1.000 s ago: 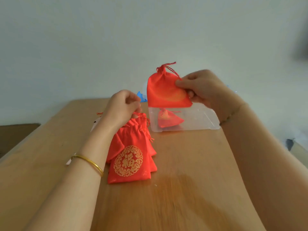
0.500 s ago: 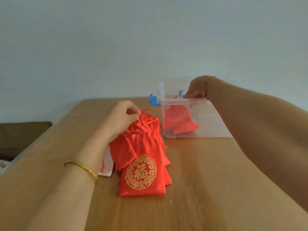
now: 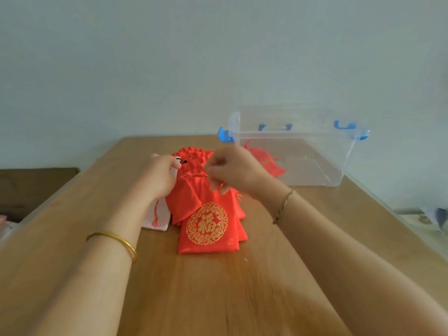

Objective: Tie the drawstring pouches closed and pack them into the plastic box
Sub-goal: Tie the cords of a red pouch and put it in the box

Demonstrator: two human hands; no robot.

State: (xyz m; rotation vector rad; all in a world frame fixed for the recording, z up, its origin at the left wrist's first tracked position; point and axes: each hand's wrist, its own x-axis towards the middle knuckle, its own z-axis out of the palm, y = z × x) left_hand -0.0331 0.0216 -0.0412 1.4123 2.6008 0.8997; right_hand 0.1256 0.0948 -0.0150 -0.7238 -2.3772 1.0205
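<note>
A pile of red drawstring pouches (image 3: 208,226) lies on the wooden table (image 3: 218,294); the top one shows a round gold emblem. My left hand (image 3: 161,177) pinches the gathered neck of the top pouch from the left. From the right, my right hand (image 3: 232,170) has its fingers curled on the red drawstring at that same neck. Behind them stands the clear plastic box (image 3: 315,170) with blue latches. Inside it, against its left wall, lie red pouches (image 3: 266,161), partly hidden by my right hand.
A white pouch or sheet (image 3: 157,220) with a red cord sticks out from under the pile's left side. The table's right edge runs close past the box. A dark low surface (image 3: 31,187) sits beyond the table's left edge.
My right hand carried a tied pouch to the box, left it inside and came back to the pile. It now holds the top pouch's drawstring. My left hand stayed at the pile.
</note>
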